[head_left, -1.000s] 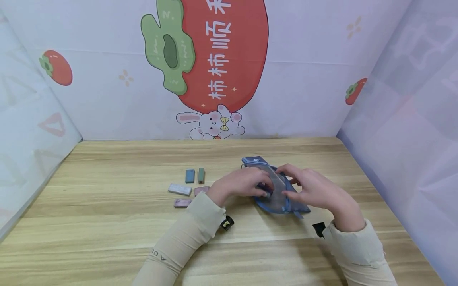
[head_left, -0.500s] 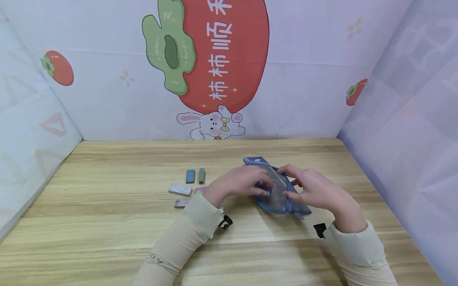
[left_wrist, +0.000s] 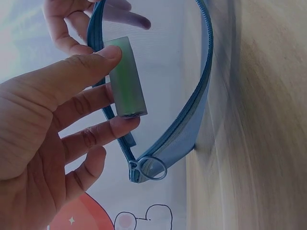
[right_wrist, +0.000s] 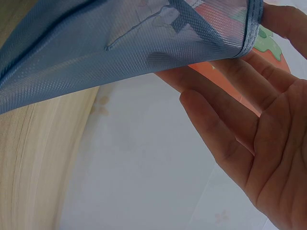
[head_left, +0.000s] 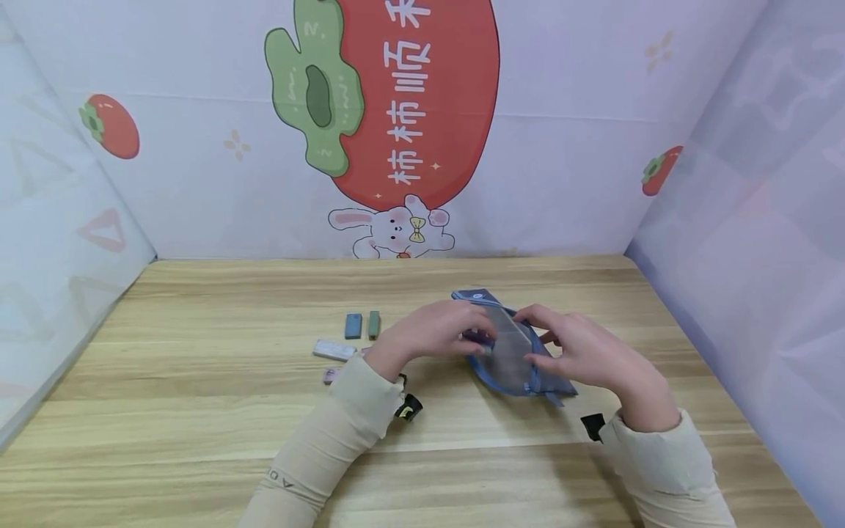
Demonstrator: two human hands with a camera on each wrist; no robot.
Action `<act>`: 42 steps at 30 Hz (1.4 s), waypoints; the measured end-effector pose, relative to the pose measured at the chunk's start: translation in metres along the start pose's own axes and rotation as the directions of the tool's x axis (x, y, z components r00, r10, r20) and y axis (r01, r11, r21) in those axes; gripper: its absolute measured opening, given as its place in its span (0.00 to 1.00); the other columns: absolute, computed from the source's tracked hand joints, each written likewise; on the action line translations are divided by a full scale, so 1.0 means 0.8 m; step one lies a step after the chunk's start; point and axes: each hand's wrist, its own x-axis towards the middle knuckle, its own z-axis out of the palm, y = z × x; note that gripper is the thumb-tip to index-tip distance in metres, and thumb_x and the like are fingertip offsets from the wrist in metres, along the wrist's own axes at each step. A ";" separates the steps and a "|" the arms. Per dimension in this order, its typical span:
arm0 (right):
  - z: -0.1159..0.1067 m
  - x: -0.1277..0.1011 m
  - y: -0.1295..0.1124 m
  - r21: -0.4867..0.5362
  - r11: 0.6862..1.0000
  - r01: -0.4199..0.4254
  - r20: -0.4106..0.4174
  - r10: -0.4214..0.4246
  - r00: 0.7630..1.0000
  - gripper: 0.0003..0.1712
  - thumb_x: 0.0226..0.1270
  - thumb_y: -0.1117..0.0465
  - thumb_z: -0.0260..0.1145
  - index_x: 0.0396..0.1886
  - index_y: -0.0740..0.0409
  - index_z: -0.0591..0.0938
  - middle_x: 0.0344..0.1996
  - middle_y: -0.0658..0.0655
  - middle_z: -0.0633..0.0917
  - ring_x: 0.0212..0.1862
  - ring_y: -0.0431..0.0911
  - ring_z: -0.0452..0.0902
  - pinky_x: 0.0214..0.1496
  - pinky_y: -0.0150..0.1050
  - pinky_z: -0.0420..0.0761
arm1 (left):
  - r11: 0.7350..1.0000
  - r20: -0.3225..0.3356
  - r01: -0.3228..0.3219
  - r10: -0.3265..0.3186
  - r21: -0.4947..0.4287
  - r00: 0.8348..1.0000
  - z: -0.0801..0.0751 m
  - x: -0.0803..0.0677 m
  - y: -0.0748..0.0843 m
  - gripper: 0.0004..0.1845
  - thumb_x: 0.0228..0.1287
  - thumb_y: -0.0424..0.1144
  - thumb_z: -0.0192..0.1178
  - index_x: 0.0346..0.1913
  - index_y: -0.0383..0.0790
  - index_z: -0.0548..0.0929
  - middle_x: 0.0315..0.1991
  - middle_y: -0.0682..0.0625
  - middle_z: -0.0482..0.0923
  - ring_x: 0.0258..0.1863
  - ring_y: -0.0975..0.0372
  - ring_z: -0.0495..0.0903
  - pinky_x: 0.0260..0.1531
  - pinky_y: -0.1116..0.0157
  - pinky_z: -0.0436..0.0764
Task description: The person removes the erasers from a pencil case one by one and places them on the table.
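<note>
On the wooden table [head_left: 198, 411], both forearms angle inward to a blue mesh zipper pouch [head_left: 511, 359] right of centre. The right hand [head_left: 581, 356] pinches its rim, fingers mostly straight. The left hand [head_left: 432, 331] pinches a green block [left_wrist: 125, 76] at the pouch's open mouth. The wall banner's [head_left: 405, 110] Chinese characters read 柿柿顺.

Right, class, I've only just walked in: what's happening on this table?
A person sits at a wooden table working with both hands on a blue mesh zip pouch. The left hand pinches a small green block right at the pouch's unzipped mouth. The right hand holds up the pouch's other edge, keeping it open. Several more small blocks lie on the table to the left of the pouch.
</note>
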 end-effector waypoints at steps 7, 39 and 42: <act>0.000 -0.001 0.003 0.007 1.000 -0.012 0.006 0.012 1.000 0.27 0.63 0.61 0.70 0.61 0.56 0.74 0.55 0.62 0.84 0.44 0.53 0.88 0.48 0.52 0.84 | 1.000 -0.013 0.005 -0.005 0.010 1.000 0.002 -0.008 -0.003 0.15 0.65 0.43 0.66 0.54 0.46 0.86 0.47 0.55 0.84 0.45 0.66 0.78 0.53 0.68 0.78; -0.003 -0.002 -0.002 0.009 1.000 -0.012 0.014 0.012 1.000 0.28 0.64 0.61 0.70 0.62 0.57 0.73 0.56 0.63 0.82 0.45 0.55 0.87 0.48 0.52 0.85 | 0.991 -0.012 0.116 -0.116 0.063 0.993 -0.003 -0.070 -0.022 0.11 0.66 0.44 0.66 0.49 0.48 0.88 0.43 0.56 0.84 0.42 0.65 0.78 0.50 0.67 0.80; -0.003 -0.002 -0.001 0.009 1.000 -0.005 0.012 0.005 1.000 0.28 0.64 0.61 0.70 0.62 0.56 0.73 0.56 0.63 0.83 0.45 0.55 0.87 0.48 0.52 0.84 | 0.990 -0.011 0.118 -0.117 0.080 0.993 -0.005 -0.073 -0.019 0.11 0.66 0.44 0.66 0.49 0.48 0.88 0.43 0.55 0.84 0.41 0.65 0.79 0.49 0.67 0.81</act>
